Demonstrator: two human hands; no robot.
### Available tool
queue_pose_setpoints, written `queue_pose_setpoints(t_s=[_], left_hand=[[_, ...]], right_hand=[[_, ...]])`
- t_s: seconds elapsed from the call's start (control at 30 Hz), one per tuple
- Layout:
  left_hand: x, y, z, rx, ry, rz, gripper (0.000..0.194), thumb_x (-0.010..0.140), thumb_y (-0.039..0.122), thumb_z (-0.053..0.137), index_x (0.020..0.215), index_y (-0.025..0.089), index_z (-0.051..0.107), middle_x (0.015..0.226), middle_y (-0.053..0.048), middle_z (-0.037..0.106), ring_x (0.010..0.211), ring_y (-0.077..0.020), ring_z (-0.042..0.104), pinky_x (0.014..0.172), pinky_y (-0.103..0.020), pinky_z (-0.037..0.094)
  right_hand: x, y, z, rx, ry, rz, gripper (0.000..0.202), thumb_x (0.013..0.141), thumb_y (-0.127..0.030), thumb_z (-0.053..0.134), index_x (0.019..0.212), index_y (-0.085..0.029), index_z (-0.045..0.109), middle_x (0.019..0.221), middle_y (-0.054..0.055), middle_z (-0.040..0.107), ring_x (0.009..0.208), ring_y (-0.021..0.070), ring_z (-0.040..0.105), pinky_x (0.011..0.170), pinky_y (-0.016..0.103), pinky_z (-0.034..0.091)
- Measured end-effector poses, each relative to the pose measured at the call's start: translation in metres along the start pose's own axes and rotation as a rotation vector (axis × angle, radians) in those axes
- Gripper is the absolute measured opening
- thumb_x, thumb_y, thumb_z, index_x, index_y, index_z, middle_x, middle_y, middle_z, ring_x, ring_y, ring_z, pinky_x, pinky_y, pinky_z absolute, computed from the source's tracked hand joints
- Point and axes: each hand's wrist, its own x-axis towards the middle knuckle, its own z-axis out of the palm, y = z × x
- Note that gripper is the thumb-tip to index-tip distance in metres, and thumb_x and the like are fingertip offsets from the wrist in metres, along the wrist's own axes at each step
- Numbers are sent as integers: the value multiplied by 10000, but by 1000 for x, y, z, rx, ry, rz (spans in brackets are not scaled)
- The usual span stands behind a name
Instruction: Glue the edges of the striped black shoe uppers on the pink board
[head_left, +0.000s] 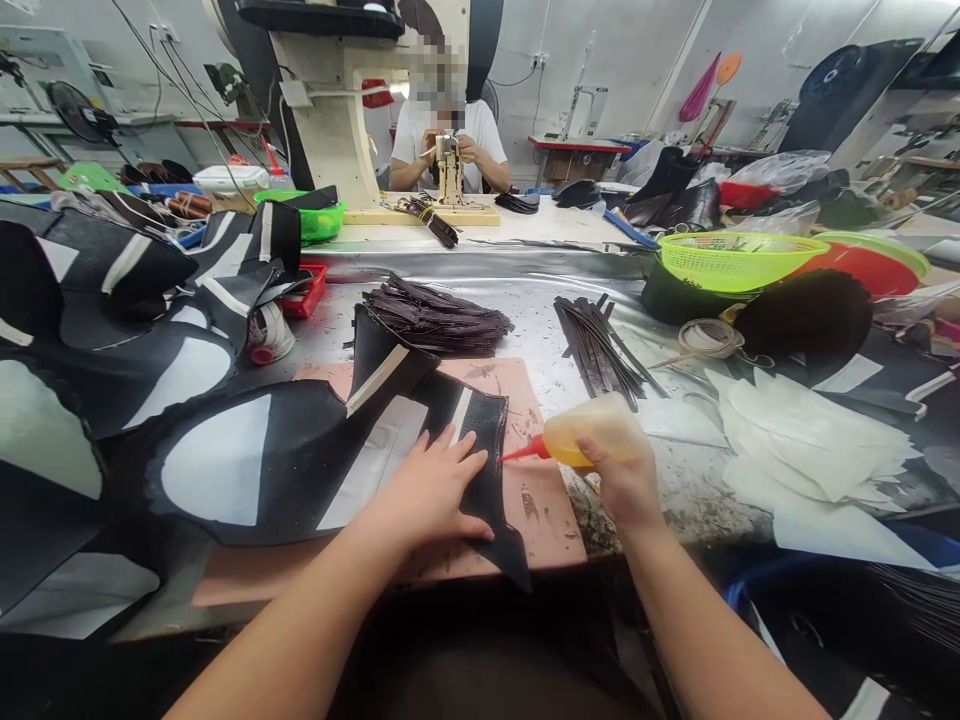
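My left hand (431, 490) lies flat with spread fingers on a black leather boot upper (307, 440) that carries white lining patches and pale tape strips. Wrapped around a squeeze glue bottle (592, 430) with yellowish liquid inside is my right hand (626, 475). The bottle is tipped sideways, and its red nozzle (529, 450) points left, its tip at the upper's right edge. A wet-looking shine runs along that edge. Under the upper is a pinkish board (536, 510), partly hidden by it.
More black uppers (142, 340) are heaped at left. Dark strips lie in a large bundle (435, 315) and a smaller pile (596, 345) behind the board. White sheets (817, 430) and a yellow-green basket (742, 260) are at right. Across the bench, a person (450, 150) sits at a machine.
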Motion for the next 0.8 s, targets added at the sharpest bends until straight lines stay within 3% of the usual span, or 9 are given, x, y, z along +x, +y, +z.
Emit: queue_pose_setpoints(t_s=[0.1, 0.23, 0.47, 0.8], left_hand=[[1, 0, 0, 8, -8, 6, 861, 602, 621, 651, 1302, 177, 418, 1428, -138, 309, 1329, -359, 201, 1054, -546, 212], [1, 0, 0, 15, -15, 3, 877, 594, 628, 652, 1308, 179, 410, 1431, -135, 304, 1327, -362, 201, 1054, -543, 213], [1, 2, -1, 26, -34, -6, 876, 606, 630, 641, 1316, 179, 396, 1449, -122, 267, 1338, -349, 177, 1068, -527, 188], [1, 3, -1, 35, -32, -4, 862, 612, 605, 657, 1311, 172, 400, 1445, -132, 275, 1333, -359, 183, 1059, -534, 206]], right_hand=[[-6, 0, -5, -22, -102, 54, 477, 543, -392, 789, 903, -154, 586, 776, 49, 625, 640, 201, 609, 397, 250, 476], [-12, 1, -8, -38, -18, 17, 525, 556, -401, 782, 980, -177, 569, 852, 67, 629, 685, 222, 615, 406, 264, 479], [-15, 2, -19, -47, -167, -8, 463, 554, -372, 792, 913, -168, 584, 810, 51, 622, 745, 232, 611, 625, 357, 536], [-12, -29, -18, -139, -300, -117, 467, 539, -386, 788, 899, -189, 565, 789, 30, 582, 725, 209, 570, 618, 334, 506]])
